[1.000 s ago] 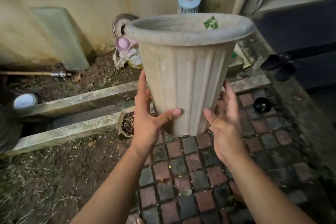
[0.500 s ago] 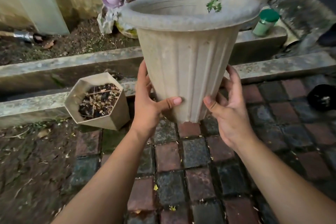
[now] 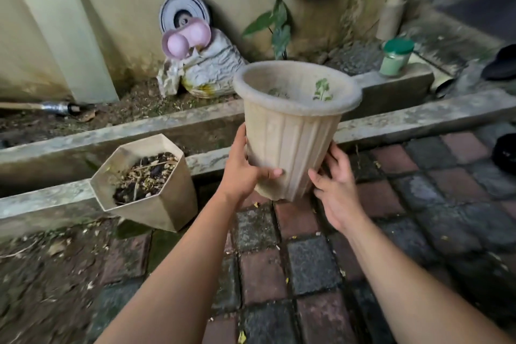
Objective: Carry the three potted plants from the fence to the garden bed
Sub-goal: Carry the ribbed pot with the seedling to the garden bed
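Note:
I hold a tall ribbed beige pot [image 3: 291,137] with a wide rim between both hands, just above the brick paving by the concrete curb. A small green sprig shows inside its rim. My left hand [image 3: 245,169] grips its lower left side. On the lower right side my right hand [image 3: 336,187] presses against the pot. A hexagonal beige pot [image 3: 164,204] filled with dark soil and dry bits stands on the ground to the left, against the curb.
Two concrete curbs [image 3: 418,117] run across, with a soil bed [image 3: 134,103] and wall behind. On the bed lie a crumpled bag [image 3: 212,67], pink bowls [image 3: 185,39], a leafy plant [image 3: 279,28] and a tool handle [image 3: 42,107]. A green-lidded jar [image 3: 395,57] stands at right.
The ribbed pot has come down and away from me, from chest height to near the paving. My view has tilted so its opening shows. Both hands keep their grip.

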`<action>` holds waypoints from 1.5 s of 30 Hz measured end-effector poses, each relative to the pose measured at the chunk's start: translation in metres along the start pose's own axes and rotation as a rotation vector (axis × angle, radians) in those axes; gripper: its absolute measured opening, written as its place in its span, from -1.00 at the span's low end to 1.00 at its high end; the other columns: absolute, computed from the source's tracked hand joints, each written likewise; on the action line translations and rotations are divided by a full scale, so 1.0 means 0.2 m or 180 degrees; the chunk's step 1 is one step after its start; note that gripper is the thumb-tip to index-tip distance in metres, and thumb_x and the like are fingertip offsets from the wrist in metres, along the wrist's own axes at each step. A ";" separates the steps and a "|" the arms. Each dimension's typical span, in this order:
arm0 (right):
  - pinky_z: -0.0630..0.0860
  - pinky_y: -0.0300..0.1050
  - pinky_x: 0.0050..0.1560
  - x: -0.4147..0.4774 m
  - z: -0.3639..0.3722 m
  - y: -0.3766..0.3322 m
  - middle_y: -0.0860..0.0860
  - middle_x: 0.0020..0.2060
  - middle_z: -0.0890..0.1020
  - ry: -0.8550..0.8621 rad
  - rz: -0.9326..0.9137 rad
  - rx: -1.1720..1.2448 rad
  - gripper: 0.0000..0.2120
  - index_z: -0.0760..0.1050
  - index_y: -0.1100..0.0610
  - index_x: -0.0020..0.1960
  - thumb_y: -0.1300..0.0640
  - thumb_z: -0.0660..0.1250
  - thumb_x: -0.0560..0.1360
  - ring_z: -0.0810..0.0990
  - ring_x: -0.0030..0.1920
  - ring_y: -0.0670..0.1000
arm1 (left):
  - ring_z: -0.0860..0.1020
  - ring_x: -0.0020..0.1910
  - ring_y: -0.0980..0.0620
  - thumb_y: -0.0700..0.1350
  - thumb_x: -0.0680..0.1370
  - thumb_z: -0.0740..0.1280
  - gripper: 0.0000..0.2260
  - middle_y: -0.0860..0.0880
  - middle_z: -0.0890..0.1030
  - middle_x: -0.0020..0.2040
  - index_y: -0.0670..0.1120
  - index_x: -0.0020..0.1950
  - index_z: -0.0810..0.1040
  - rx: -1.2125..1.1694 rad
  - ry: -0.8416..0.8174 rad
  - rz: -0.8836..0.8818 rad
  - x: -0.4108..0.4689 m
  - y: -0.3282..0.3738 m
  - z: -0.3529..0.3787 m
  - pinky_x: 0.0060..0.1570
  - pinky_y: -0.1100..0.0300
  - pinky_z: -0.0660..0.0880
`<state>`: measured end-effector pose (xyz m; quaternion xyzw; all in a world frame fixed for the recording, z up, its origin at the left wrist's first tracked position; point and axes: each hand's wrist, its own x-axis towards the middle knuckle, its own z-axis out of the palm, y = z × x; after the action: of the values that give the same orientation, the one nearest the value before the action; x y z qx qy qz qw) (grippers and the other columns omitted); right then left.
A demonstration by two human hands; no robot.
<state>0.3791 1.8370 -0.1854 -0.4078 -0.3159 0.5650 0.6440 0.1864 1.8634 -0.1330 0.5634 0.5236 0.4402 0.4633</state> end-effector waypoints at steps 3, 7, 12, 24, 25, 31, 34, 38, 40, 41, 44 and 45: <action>0.21 0.48 0.37 -0.01 0.04 -0.07 -0.32 0.33 0.61 -0.0261 0.0420 0.0030 -0.56 0.48 -0.27 0.27 0.12 0.43 0.49 0.52 0.36 -0.14 | 0.50 0.47 -0.12 -0.30 0.18 0.66 0.01 0.02 0.57 0.43 0.04 0.56 0.35 0.0062 -0.0031 -0.0118 0.01 0.00 -0.05 0.47 -0.30 0.49; 0.14 0.66 0.39 -0.03 0.02 -0.06 -0.21 0.53 0.44 -0.0292 0.0498 0.0067 -0.53 0.42 -0.22 0.34 0.00 0.44 0.47 0.43 0.45 -0.10 | 0.51 0.48 -0.17 -0.36 0.15 0.67 0.02 -0.02 0.56 0.45 0.05 0.53 0.39 -0.0002 0.0096 -0.0064 -0.01 -0.11 -0.02 0.43 -0.32 0.53; 0.10 0.69 0.42 -0.07 0.01 -0.06 -0.15 0.55 0.42 -0.0296 0.0606 0.0128 -0.52 0.40 -0.30 0.35 -0.13 0.41 0.46 0.32 0.57 0.08 | 0.50 0.49 -0.16 -0.32 0.13 0.68 0.05 -0.03 0.57 0.46 0.05 0.57 0.37 0.0022 0.0214 -0.0116 -0.04 -0.19 0.06 0.47 -0.31 0.50; 0.24 0.61 0.41 -0.10 0.11 -0.15 -0.07 0.48 0.40 -0.0162 0.0682 0.0008 -0.07 0.31 -0.05 0.37 -0.40 0.53 0.14 0.41 0.38 0.02 | 0.66 0.32 0.05 -0.10 0.07 0.75 -0.03 0.10 0.72 0.27 -0.01 0.45 0.47 -0.0007 0.0247 -0.0551 -0.09 -0.36 0.05 0.31 -0.25 0.64; 0.26 0.62 0.40 -0.10 0.12 -0.15 -0.08 0.49 0.38 -0.0167 0.0644 -0.0055 -0.07 0.28 -0.06 0.40 -0.39 0.51 0.16 0.42 0.37 0.01 | 0.68 0.28 0.10 -0.16 0.09 0.74 -0.07 0.15 0.75 0.19 0.01 0.43 0.50 -0.0058 0.0190 -0.0642 -0.09 -0.36 0.04 0.21 -0.18 0.70; 0.33 0.48 0.43 -0.11 0.19 -0.18 -0.11 0.51 0.42 0.0088 0.0197 -0.0298 0.00 0.11 -0.25 0.56 -0.41 0.48 0.25 0.49 0.35 -0.07 | 0.71 0.17 -0.17 -0.40 0.44 0.33 -0.36 0.01 0.77 0.13 0.10 0.44 0.56 -0.0682 0.0621 -0.0605 -0.03 -0.14 -0.11 -0.10 0.06 0.70; 0.33 0.49 0.46 -0.12 0.20 -0.16 -0.08 0.58 0.36 0.0385 -0.0021 -0.0299 -0.07 0.04 -0.37 0.56 -0.40 0.45 0.33 0.40 0.49 0.05 | 0.70 0.15 -0.13 -0.25 0.47 0.19 -0.38 -0.03 0.70 0.30 0.16 0.48 0.54 -0.1058 0.0888 -0.0374 0.01 0.06 -0.14 -0.07 -0.03 0.71; 0.35 0.48 0.45 -0.12 0.25 -0.15 -0.16 0.62 0.27 0.0452 -0.0344 -0.0514 -0.28 0.06 -0.47 0.54 -0.25 0.34 0.50 0.37 0.52 0.01 | 0.58 0.35 -0.28 -0.12 0.47 0.20 -0.48 -0.07 0.55 0.47 0.23 0.37 0.60 -0.0649 0.0567 -0.0191 0.06 0.23 -0.10 0.30 -0.39 0.57; 0.34 0.47 0.45 -0.11 0.26 -0.15 -0.19 0.62 0.26 0.0479 -0.0382 -0.0563 -0.31 0.05 -0.49 0.53 -0.23 0.30 0.51 0.37 0.51 0.00 | 0.54 0.41 -0.25 -0.25 0.57 0.23 -0.44 -0.07 0.47 0.53 0.14 0.54 0.47 -0.0273 0.0577 -0.0202 0.08 0.21 -0.08 0.41 -0.45 0.49; 0.34 0.48 0.45 -0.10 0.27 -0.15 -0.20 0.61 0.27 0.0490 -0.0376 -0.0552 -0.32 0.06 -0.50 0.53 -0.22 0.29 0.52 0.39 0.49 -0.01 | 0.50 0.47 -0.24 -0.32 0.60 0.21 -0.41 -0.07 0.43 0.56 0.11 0.59 0.41 -0.0164 0.0646 -0.0202 0.09 0.19 -0.08 0.46 -0.42 0.46; 0.33 0.51 0.44 -0.08 0.26 -0.14 -0.31 0.49 0.36 0.0487 -0.0318 -0.0497 -0.34 0.10 -0.53 0.50 -0.23 0.30 0.49 0.48 0.32 -0.21 | 0.47 0.52 -0.24 -0.37 0.63 0.18 -0.42 -0.04 0.42 0.57 0.08 0.58 0.39 -0.0054 0.0852 -0.0196 0.10 0.15 -0.07 0.50 -0.35 0.44; 0.33 0.51 0.43 -0.08 0.25 -0.14 -0.38 0.43 0.40 0.0476 -0.0293 -0.0489 -0.33 0.11 -0.55 0.49 -0.26 0.31 0.46 0.46 0.28 -0.30 | 0.48 0.51 -0.21 -0.37 0.62 0.18 -0.42 -0.03 0.43 0.57 0.08 0.58 0.40 0.0004 0.0927 -0.0196 0.11 0.15 -0.06 0.50 -0.32 0.46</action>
<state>0.3455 1.8294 -0.1361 -0.4819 -0.3277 0.4770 0.6579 0.1822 1.8848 -0.1021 0.4775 0.6026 0.5025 0.3954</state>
